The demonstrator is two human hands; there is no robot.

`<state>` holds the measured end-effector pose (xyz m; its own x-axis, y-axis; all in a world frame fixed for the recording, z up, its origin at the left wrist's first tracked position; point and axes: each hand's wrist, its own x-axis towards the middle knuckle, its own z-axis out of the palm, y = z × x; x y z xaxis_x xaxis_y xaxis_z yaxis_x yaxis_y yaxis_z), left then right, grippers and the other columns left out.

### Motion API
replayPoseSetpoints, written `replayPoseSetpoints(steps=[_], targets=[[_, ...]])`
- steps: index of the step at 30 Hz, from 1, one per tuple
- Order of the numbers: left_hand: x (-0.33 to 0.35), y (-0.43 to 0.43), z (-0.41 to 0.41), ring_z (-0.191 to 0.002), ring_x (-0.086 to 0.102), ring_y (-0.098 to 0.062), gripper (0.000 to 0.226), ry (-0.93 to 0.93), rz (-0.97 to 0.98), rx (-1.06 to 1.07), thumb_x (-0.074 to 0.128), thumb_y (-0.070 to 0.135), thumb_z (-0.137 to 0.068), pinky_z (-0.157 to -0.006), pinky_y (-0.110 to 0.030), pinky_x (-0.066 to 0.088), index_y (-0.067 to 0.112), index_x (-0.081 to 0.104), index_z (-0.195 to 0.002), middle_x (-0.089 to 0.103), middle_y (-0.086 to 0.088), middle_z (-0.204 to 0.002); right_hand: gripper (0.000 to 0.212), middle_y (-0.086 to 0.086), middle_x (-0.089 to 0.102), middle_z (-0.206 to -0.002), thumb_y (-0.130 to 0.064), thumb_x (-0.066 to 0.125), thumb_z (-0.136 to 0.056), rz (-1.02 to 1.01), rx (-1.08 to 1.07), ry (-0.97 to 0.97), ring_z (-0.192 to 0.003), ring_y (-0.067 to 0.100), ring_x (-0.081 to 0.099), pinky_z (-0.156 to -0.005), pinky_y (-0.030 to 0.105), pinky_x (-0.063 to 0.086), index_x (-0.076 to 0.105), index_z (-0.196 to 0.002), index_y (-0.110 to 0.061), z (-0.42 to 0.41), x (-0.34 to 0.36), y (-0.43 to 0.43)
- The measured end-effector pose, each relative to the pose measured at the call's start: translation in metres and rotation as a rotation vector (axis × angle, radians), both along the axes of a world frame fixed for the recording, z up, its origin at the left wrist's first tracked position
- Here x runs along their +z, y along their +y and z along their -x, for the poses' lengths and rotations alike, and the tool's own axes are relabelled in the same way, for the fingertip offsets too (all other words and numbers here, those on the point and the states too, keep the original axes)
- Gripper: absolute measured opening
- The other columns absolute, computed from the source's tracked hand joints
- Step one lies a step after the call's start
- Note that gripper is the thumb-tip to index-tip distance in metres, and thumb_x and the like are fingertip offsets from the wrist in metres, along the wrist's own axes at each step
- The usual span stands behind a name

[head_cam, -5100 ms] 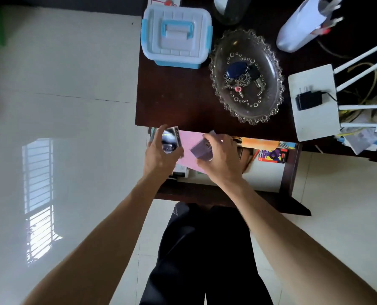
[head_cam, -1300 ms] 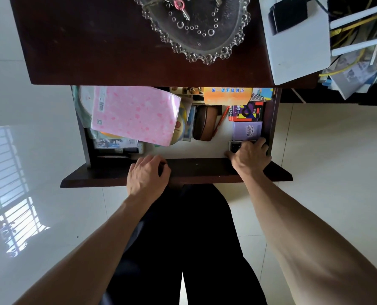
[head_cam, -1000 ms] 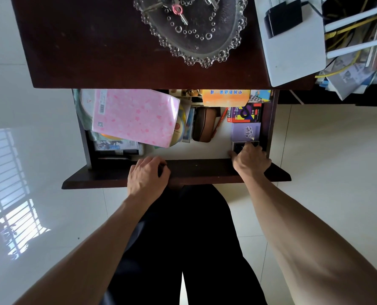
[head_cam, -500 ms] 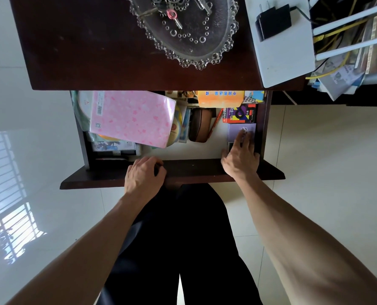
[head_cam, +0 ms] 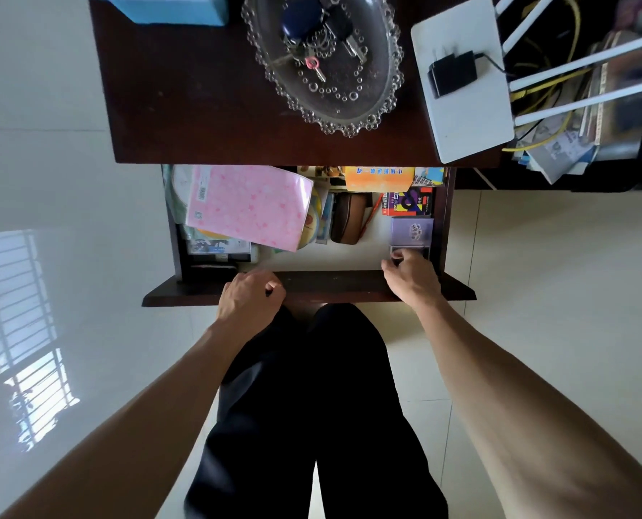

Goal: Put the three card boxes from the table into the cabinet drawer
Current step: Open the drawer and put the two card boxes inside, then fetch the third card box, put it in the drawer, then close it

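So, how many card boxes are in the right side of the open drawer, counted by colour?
Red and black box: 1
Purple box: 1
Dark box, partly under the right hand: 1
Total: 3

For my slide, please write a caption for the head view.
Right hand settles a dark card box beside the purple card box in the open drawer.
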<state>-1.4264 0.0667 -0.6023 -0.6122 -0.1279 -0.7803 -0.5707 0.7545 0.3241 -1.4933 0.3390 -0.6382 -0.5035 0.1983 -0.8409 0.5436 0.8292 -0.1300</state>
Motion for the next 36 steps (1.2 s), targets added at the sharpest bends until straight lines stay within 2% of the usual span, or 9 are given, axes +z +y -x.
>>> replayPoseSetpoints(steps=[4, 6, 9, 12, 16, 19, 23, 27, 36], targets=[[0.054, -0.015, 0.007, -0.095, 0.065, -0.027, 0.025, -0.107, -0.02, 0.03, 0.05, 0.03, -0.084, -0.087, -0.042, 0.053, 0.023, 0.072, -0.093, 0.074, -0.003, -0.098, 0.036, 0.006, 0.07, -0.127, -0.034, 0.056, -0.098, 0.118, -0.166, 0.013, -0.112, 0.025, 0.066, -0.089, 0.027, 0.044, 0.069, -0.122, -0.011, -0.01, 0.062, -0.017], [0.092, -0.022, 0.008, -0.09, 0.065, -0.026, 0.025, -0.138, -0.03, 0.085, 0.049, 0.032, -0.083, -0.082, -0.038, 0.054, 0.026, 0.071, -0.094, 0.073, -0.002, -0.095, 0.035, 0.006, 0.072, -0.123, -0.032, 0.057, -0.095, 0.162, -0.21, 0.022, -0.111, 0.026, 0.067, -0.094, 0.031, 0.049, 0.072, -0.118, -0.01, -0.016, 0.103, -0.026], [0.16, -0.03, 0.008, -0.069, 0.062, -0.007, 0.022, -0.137, -0.078, 0.182, 0.05, 0.033, -0.083, -0.063, -0.025, 0.047, 0.029, 0.069, -0.092, 0.071, 0.004, -0.084, 0.034, 0.008, 0.072, -0.12, -0.032, 0.059, -0.093, 0.234, -0.298, 0.001, -0.109, 0.028, 0.069, -0.1, 0.049, 0.054, 0.072, -0.116, -0.01, -0.024, 0.173, -0.033], [0.236, -0.039, 0.006, -0.061, 0.057, 0.006, 0.014, -0.109, -0.115, 0.275, 0.053, 0.035, -0.084, -0.055, -0.02, 0.039, 0.032, 0.066, -0.089, 0.067, 0.011, -0.072, 0.035, 0.005, 0.075, -0.112, -0.035, 0.059, -0.094, 0.239, -0.352, 0.038, -0.094, 0.021, 0.074, -0.091, 0.04, 0.059, 0.07, -0.118, -0.012, -0.028, 0.246, -0.034], [0.325, -0.056, -0.004, -0.081, 0.068, -0.016, 0.019, -0.103, -0.175, 0.361, 0.055, 0.036, -0.086, -0.075, -0.035, 0.054, 0.026, 0.067, -0.097, 0.072, 0.003, -0.086, 0.032, -0.01, 0.071, -0.084, -0.035, 0.059, -0.097, 0.229, -0.376, 0.104, -0.073, 0.013, 0.073, -0.072, 0.027, 0.057, 0.068, -0.118, -0.013, -0.034, 0.343, -0.027], [0.383, -0.071, -0.018, -0.087, 0.068, -0.025, 0.019, -0.088, -0.186, 0.395, 0.053, 0.034, -0.087, -0.085, -0.041, 0.055, 0.026, 0.066, -0.099, 0.072, -0.003, -0.095, 0.031, -0.006, 0.071, -0.085, -0.034, 0.06, -0.098, 0.232, -0.36, 0.126, -0.079, 0.021, 0.074, -0.081, 0.037, 0.06, 0.068, -0.117, -0.011, -0.043, 0.412, -0.02], [0.446, -0.091, -0.045, -0.083, 0.068, -0.022, 0.022, -0.075, -0.188, 0.406, 0.054, 0.032, -0.09, -0.078, -0.037, 0.054, 0.022, 0.066, -0.104, 0.072, -0.006, -0.097, 0.022, -0.002, 0.074, -0.091, -0.034, 0.06, -0.095, 0.215, -0.298, 0.144, -0.084, 0.025, 0.075, -0.091, 0.042, 0.057, 0.072, -0.104, -0.018, -0.061, 0.488, -0.012], [0.494, -0.108, -0.067, -0.079, 0.068, -0.02, 0.022, -0.075, -0.199, 0.423, 0.053, 0.028, -0.091, -0.076, -0.036, 0.054, 0.018, 0.066, -0.105, 0.071, -0.006, -0.093, 0.018, -0.002, 0.076, -0.088, -0.041, 0.056, -0.091, 0.192, -0.288, 0.151, -0.082, 0.019, 0.074, -0.082, 0.036, 0.053, 0.07, -0.093, -0.029, -0.074, 0.549, -0.009], [0.529, -0.133, -0.1, -0.085, 0.067, -0.026, 0.022, -0.075, -0.174, 0.514, 0.054, 0.022, -0.092, -0.081, -0.038, 0.054, 0.008, 0.066, -0.105, 0.071, -0.012, -0.09, 0.018, 0.003, 0.073, -0.093, -0.032, 0.059, -0.097, 0.195, -0.167, 0.154, -0.08, 0.021, 0.073, -0.085, 0.04, 0.055, 0.068, -0.105, -0.018, -0.09, 0.598, -0.004]])
